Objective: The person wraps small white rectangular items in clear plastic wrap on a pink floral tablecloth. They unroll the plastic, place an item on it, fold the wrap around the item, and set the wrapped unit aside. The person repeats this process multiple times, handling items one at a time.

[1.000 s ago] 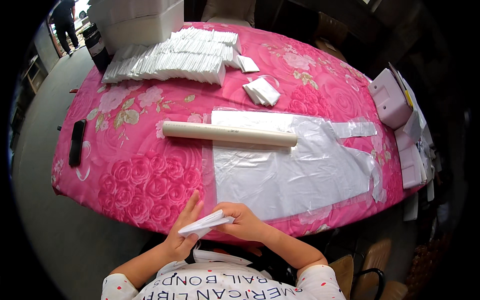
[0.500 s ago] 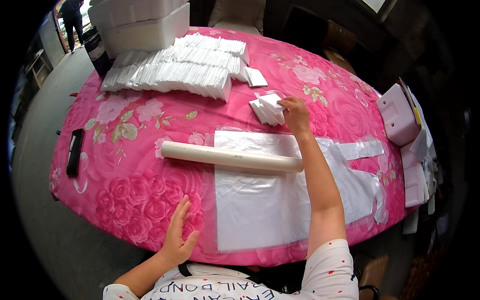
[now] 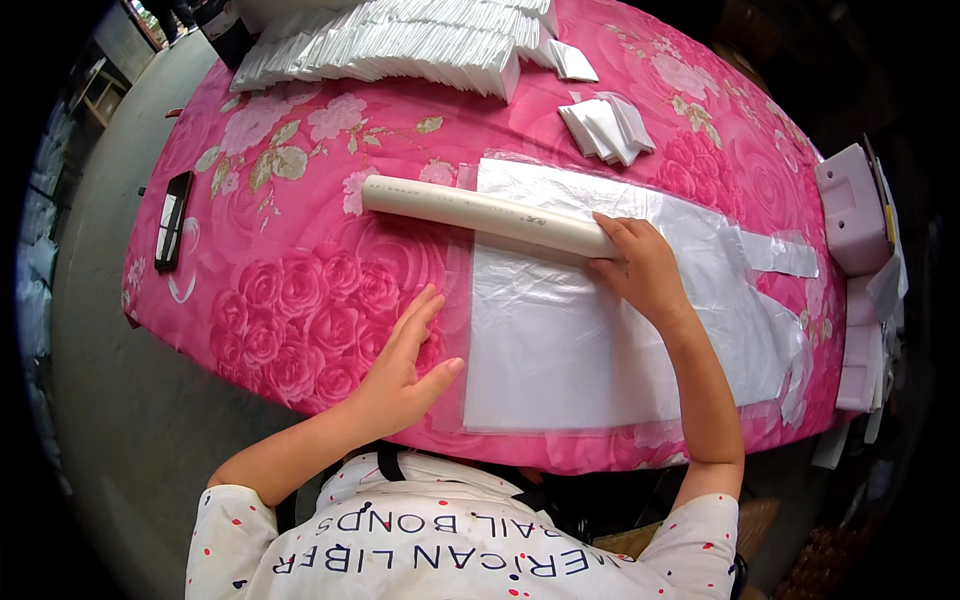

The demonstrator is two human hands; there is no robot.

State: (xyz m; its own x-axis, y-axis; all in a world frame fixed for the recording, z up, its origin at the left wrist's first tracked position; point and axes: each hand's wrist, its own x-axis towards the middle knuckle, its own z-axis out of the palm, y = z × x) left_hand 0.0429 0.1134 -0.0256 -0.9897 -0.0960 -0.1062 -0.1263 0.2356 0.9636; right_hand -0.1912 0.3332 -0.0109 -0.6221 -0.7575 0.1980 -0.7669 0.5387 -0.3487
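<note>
A: The right hand (image 3: 640, 265) has left the fanned pile of folded white packets (image 3: 610, 130) and come to the cream plastic pipe (image 3: 480, 210).

B: How does it grip?

A: It pinches the pipe's right end, fingers over the far side, thumb against the near side.

B: And the left hand (image 3: 395, 375)?

A: Spread, thumb well apart from the fingers, holding nothing. It is left of the grip and nearer the body; I cannot tell whether it touches the cloth.

B: What lies around, biggest first?

A: A pink rose-print tablecloth (image 3: 250, 190) spreads under it all. A white plastic carrier bag (image 3: 560, 340) lies flat beneath the grip, its handles off to the right. Well beyond the grip, leftward, stand rows of folded white packets (image 3: 400, 50). A pale foam box (image 3: 848, 210) is well to its right.

B: And the smaller things?

A: The pipe runs leftward from the grip, across the bag and past its edge. The fanned pile sits beyond the grip. A black phone (image 3: 174, 220) lies far left of it.
</note>
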